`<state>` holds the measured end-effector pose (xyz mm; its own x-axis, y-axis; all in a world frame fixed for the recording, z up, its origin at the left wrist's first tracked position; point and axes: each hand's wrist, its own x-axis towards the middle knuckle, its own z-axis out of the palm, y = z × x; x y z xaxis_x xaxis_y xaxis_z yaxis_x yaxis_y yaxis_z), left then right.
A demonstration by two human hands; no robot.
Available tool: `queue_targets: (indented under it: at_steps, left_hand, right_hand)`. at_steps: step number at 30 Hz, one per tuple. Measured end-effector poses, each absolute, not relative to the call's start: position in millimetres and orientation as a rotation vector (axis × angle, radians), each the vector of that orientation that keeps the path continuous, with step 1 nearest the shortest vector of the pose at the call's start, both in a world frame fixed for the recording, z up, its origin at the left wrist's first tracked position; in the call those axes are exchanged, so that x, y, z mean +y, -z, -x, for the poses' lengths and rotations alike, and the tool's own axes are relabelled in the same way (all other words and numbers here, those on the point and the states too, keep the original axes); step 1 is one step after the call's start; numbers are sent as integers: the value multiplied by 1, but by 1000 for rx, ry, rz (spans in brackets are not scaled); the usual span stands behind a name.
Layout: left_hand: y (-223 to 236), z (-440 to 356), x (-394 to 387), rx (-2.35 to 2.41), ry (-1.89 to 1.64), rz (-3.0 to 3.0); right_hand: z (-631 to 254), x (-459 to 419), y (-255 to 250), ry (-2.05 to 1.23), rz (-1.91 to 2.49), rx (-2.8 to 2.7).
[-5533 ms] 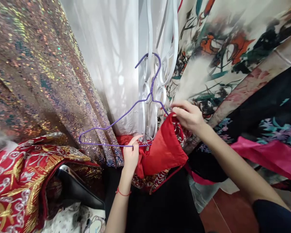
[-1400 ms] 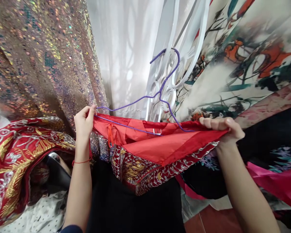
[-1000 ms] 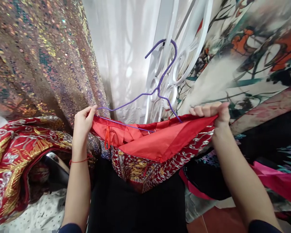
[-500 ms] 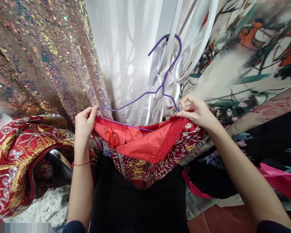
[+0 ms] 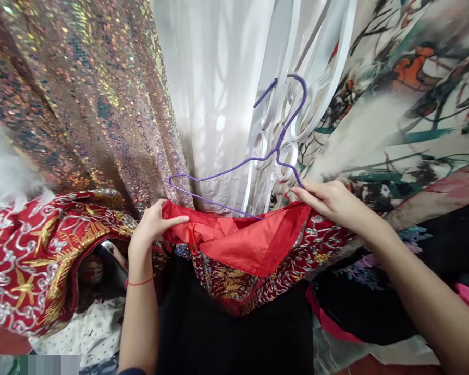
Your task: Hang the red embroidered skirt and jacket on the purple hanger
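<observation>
A red garment with a smooth, shiny lining and gold and silver embroidery [image 5: 254, 239] hangs between the two hands, just above the black cloth over the person's lap [image 5: 238, 338], its upper edge stretched sideways and its front sagging into a point. The left hand [image 5: 154, 224] has a narrow grip on the garment's left end, fingers behind the edge and thumb lying along the lining near a thin red ribbon loop [image 5: 193, 239]; a red cord bracelet [image 5: 140, 283] circles that wrist. The right hand [image 5: 332, 203] pinches the other end between thumb and fingers, right where the sloping arm of a purple wire hanger [image 5: 277, 149] meets the fingertips; whether it also grips the wire cannot be told. The hanger's left corner stands free above the cloth, while its lower bar slants down to the garment's upper edge, its right part hidden. A bar of the white scrollwork frame [image 5: 292, 31] crosses in front of part of the hanger's hook. Behind hang a white curtain [image 5: 214, 78], a multicoloured sequined curtain [image 5: 89, 104] on the left and a pale fabric with painted branches [image 5: 414, 73] on the right. Near the left arm lie a red embroidered piece [image 5: 35, 255] and a white dotted cloth [image 5: 89, 333].
</observation>
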<state>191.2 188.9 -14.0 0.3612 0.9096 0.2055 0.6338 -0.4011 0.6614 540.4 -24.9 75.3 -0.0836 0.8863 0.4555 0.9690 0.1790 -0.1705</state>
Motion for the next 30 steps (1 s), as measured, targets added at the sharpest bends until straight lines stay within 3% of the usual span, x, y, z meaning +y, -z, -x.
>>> queue_targets:
  at_steps: [2,4,10,19,25,30]
  left_hand:
    - [21,-187,190,1433,-501,-2185]
    - [25,-188,194,1519,-538,-2189]
    - [12,-210,219,1457,-1395,-2089]
    - [-57,-220,178,1340,-2005,-2036]
    - [-58,-274,94,1194,-1891,-2157]
    - [-27,-281,99,1014,-1796,-1884]
  right_hand:
    - [-543,-24,-74,253,1731,-2016]
    - [-543,-23,-73,278,1716,-2013]
    - [-539,-25,-75,271,1733,-2040]
    - [-529,-39,-79,312,1706,-2012]
    - [-532,-45,-75,477,1654,-1943]
    - [-557,-39,-61,664,1587,-1846]
